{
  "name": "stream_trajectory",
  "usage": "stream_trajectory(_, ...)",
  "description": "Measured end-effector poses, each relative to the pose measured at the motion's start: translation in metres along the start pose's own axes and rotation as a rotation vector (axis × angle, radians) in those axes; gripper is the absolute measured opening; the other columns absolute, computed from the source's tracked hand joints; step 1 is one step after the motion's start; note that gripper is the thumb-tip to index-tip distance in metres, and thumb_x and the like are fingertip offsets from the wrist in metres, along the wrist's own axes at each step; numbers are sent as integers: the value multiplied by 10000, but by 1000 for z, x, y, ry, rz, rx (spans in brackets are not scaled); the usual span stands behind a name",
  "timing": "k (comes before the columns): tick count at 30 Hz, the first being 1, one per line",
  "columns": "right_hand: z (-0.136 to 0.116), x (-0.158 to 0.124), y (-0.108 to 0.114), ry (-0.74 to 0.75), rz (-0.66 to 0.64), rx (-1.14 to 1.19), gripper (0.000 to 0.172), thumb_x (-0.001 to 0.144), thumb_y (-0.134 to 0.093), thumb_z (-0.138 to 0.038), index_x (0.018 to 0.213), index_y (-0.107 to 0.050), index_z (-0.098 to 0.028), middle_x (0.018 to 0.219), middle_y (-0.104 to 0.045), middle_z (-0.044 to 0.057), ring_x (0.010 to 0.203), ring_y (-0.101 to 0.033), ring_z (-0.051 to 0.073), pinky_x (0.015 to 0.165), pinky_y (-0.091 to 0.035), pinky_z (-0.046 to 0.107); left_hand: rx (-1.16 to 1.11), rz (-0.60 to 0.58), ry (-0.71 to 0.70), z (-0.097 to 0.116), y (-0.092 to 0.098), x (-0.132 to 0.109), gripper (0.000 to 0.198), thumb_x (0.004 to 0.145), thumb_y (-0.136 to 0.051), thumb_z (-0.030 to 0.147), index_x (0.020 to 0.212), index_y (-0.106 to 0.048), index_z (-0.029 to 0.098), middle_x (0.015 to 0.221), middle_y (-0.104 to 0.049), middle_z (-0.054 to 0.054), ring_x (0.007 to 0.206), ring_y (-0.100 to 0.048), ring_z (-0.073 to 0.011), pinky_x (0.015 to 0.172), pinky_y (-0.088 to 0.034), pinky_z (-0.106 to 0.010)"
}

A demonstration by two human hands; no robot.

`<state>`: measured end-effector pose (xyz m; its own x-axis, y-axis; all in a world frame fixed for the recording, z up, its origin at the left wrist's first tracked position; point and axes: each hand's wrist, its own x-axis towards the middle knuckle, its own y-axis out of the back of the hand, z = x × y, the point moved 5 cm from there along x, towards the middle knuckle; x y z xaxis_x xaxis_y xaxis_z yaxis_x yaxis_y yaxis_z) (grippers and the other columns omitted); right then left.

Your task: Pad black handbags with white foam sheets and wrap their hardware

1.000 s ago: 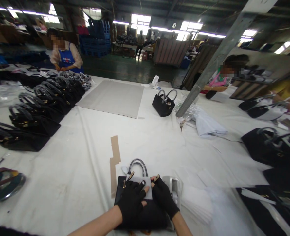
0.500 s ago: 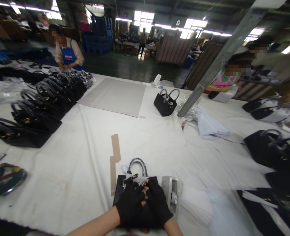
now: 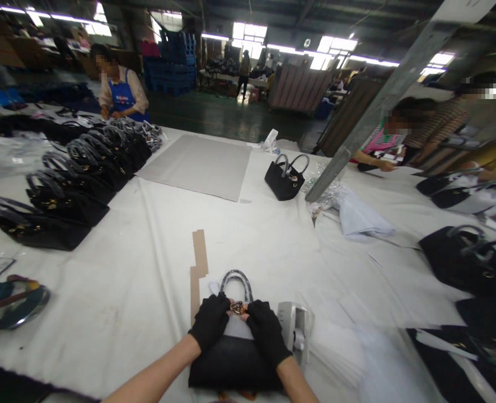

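A black handbag (image 3: pixel 235 364) lies on the white-covered table right in front of me, its wrapped handle (image 3: pixel 236 274) pointing away. Both my hands wear black fingerless gloves. My left hand (image 3: pixel 211 320) and my right hand (image 3: pixel 267 330) meet over the bag's upper part, fingertips pinching a gold-coloured metal clasp (image 3: pixel 237 307) between them. Under the clasp shows a pale sheet (image 3: pixel 239 327) on the bag. Close by my right hand stands a grey tape dispenser (image 3: pixel 295 333).
Black handbags (image 3: pixel 63 201) stand in a row at left. Another handbag (image 3: pixel 285 178) stands near a slanted metal post (image 3: pixel 357 134). Grey board (image 3: pixel 197 167), brown tape strips (image 3: pixel 200 252) and white sheets (image 3: pixel 336 347) lie on the table. More bags (image 3: pixel 462 260) are at right; co-workers stand beyond.
My hands have drawn slightly apart and away from me, up the bag; the gold clasp now shows between my fingertips, and more of the bag's front is uncovered.
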<state>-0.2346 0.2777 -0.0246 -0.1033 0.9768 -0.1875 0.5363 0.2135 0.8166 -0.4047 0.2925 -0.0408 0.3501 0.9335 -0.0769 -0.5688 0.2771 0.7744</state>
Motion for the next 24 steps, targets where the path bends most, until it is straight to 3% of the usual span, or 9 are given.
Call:
stream_trajectory(5, -3, 4, -5, -37, -22, -81, 199, 872, -547, -318, 994, -695, -268, 1024, -650, 47, 1017, -545, 205, 813, -403, 273, -227, 195, 174, -23, -10, 7, 324, 896, -425, 244, 1152, -612, 175, 1174, -668, -84, 1111, -596, -222, 979, -454, -348)
stream_trajectory(7, -7, 6, -6, -42, -40, -153, 199, 880, -538, -346, 959, -703, -269, 1028, -638, 54, 999, -545, 201, 787, -399, 270, -301, 210, 188, -28, -10, 9, 300, 895, -439, 277, 1126, -610, 191, 1158, -679, -64, 1091, -611, -202, 953, -463, -308)
stream_trajectory(12, -13, 10, -4, -59, -80, -250, 193, 863, -551, -375, 907, -704, -264, 1016, -617, 53, 949, -546, 200, 723, -380, 264, -274, 0, 133, -20, 0, 16, 263, 904, -446, 379, 976, -654, 234, 982, -724, -18, 945, -658, -194, 826, -476, -265)
stream_trajectory(15, -12, 8, -3, -13, -82, -217, 182, 859, -546, -354, 908, -696, -263, 997, -610, 44, 943, -537, 200, 743, -381, 268, -336, -91, 104, -14, 5, 19, 257, 894, -458, 384, 993, -660, 258, 939, -729, 18, 900, -662, -176, 805, -471, -250)
stream_trajectory(20, -9, 2, -3, 28, -13, -114, 181, 858, -531, -264, 939, -693, -256, 977, -617, 39, 968, -520, 201, 802, -394, 273, -394, -144, 84, -10, 7, 22, 281, 879, -451, 344, 1022, -669, 238, 971, -731, 11, 921, -655, -171, 816, -474, -246)
stream_trajectory(24, -7, 0, -2, 42, 43, -51, 185, 843, -560, -262, 963, -698, -234, 1007, -649, 56, 987, -538, 210, 839, -400, 291, -186, -251, 38, -2, 6, 24, 325, 883, -442, 375, 1062, -686, 255, 1049, -720, -11, 1001, -634, -198, 873, -463, -283)
